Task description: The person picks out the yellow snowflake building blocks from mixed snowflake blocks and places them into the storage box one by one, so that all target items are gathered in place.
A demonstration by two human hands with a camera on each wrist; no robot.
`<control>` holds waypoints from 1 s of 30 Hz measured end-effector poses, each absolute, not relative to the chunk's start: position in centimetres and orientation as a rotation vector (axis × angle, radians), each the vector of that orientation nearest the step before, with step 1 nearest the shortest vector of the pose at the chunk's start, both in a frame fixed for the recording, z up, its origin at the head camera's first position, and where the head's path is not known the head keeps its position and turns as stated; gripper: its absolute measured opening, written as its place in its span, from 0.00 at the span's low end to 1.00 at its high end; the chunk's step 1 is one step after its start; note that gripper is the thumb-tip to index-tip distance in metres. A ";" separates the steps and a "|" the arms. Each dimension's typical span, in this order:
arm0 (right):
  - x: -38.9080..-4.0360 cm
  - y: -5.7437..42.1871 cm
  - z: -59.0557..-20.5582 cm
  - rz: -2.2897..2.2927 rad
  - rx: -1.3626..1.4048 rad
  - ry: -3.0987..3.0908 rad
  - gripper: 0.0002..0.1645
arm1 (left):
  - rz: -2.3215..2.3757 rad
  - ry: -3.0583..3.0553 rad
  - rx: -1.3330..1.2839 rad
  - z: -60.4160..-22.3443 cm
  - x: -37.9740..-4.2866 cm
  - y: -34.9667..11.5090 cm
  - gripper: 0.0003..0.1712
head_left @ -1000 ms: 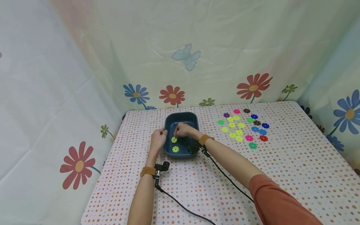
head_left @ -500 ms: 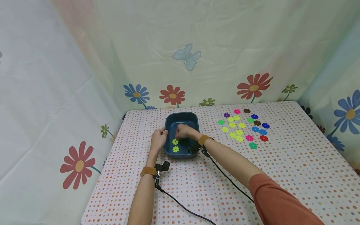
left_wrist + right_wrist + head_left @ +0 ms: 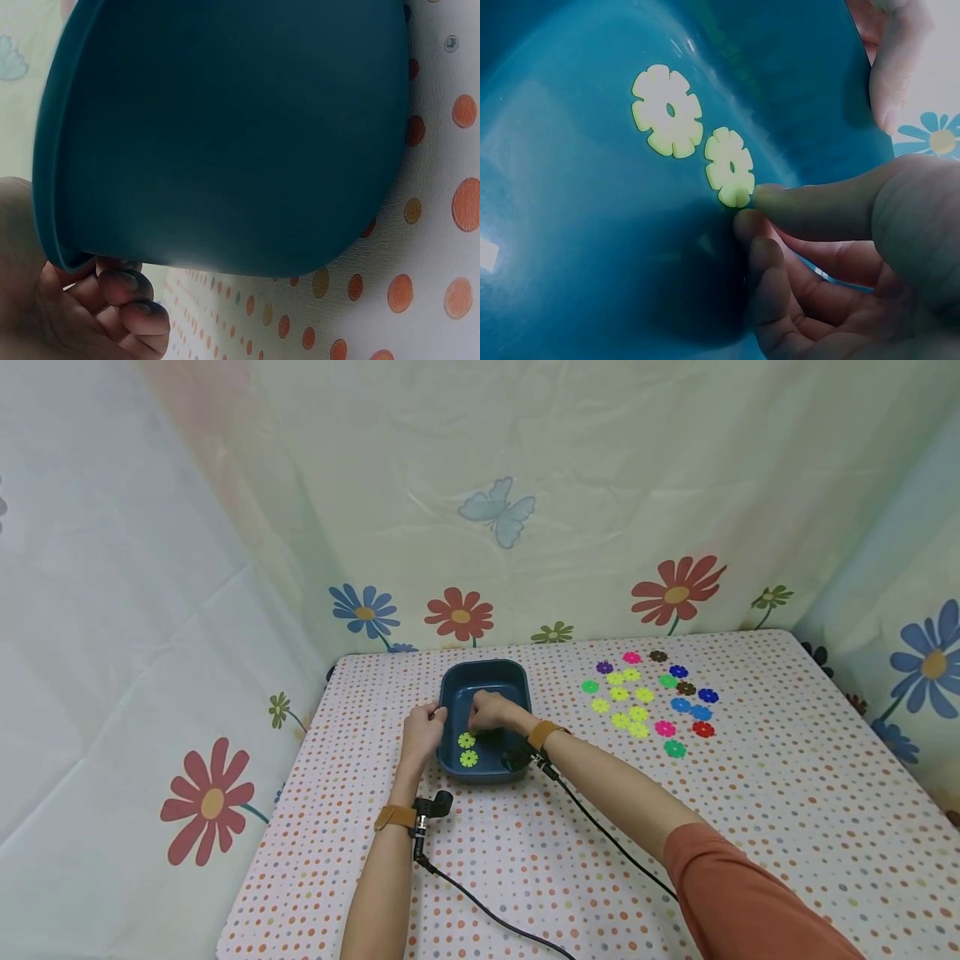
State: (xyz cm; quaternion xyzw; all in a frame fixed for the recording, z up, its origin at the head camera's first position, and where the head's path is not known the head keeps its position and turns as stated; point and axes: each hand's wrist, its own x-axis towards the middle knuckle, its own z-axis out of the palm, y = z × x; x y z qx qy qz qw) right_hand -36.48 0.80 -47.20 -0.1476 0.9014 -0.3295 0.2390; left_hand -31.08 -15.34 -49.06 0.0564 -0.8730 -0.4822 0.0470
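Observation:
A dark blue plastic basin stands on the table, also filling much of the left wrist view. My left hand grips its left rim, thumb inside and curled fingers under the lip outside. Inside the basin, my right hand pinches the edge of a yellow-green notched flower disc between thumb and index finger. A second yellow-green flower disc lies flat on the basin floor, close beside the pinched one. In the head view the two discs sit one above the other near the basin's left wall.
Several loose flower discs, such as a red one, a purple one and a yellow one, lie on the dotted table right of the basin. Black camera cables run from both wrists. A flowered curtain encloses the table.
My right hand has shifted slightly right and toward me, bringing the pinched flower disc closer to the other in the basin. My left hand stays at the rim.

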 end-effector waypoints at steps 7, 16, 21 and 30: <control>-36.4 1.0 -46.8 -0.962 -0.432 2.462 0.06 | -1.476 -2.667 0.165 -49.2 -31.1 -15.4 0.25; -36.3 1.6 -45.6 -1.040 -0.524 2.509 0.07 | -1.500 -2.667 0.165 -49.4 -31.3 -15.6 0.26; -36.4 2.5 -44.7 -1.105 -0.577 2.520 0.08 | -1.516 -2.667 0.189 -49.4 -31.4 -15.6 0.26; -37.1 5.7 -43.7 -1.309 -0.553 2.507 0.09 | -1.470 -2.663 0.180 -49.5 -31.4 -15.5 0.25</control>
